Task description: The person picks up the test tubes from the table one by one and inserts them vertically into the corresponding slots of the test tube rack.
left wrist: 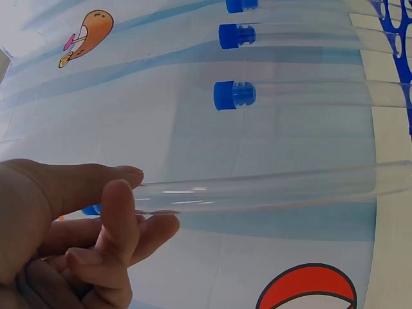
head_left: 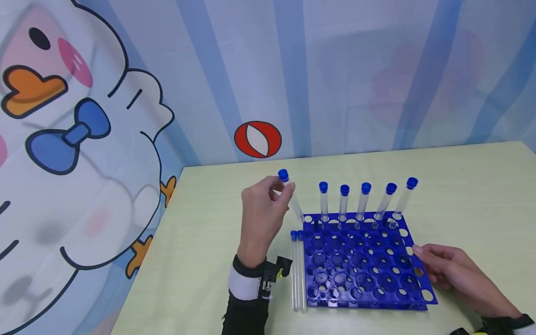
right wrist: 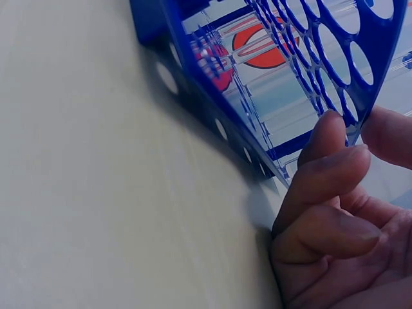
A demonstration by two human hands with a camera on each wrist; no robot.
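A clear test tube (head_left: 296, 204) with a blue cap is pinched near its top by my left hand (head_left: 264, 211). It leans, its lower end at the back left corner of the blue test tube rack (head_left: 331, 304); whether it is inside a hole I cannot tell. In the left wrist view the thumb and fingers grip the tube (left wrist: 270, 190) just below the cap. My right hand (head_left: 456, 272) pinches the rack's right edge between thumb and fingers, as the right wrist view shows at the rack's top plate (right wrist: 380, 64). Several capped tubes (head_left: 363, 202) stand in the rack's back row.
Two capped tubes (head_left: 298, 274) lie on the table (head_left: 188, 279) along the rack's left side. Behind the table hangs a blue striped backdrop (head_left: 335, 93) with a red and white ball print (head_left: 257, 139). A cartoon duck print (head_left: 104, 200) covers the left side.
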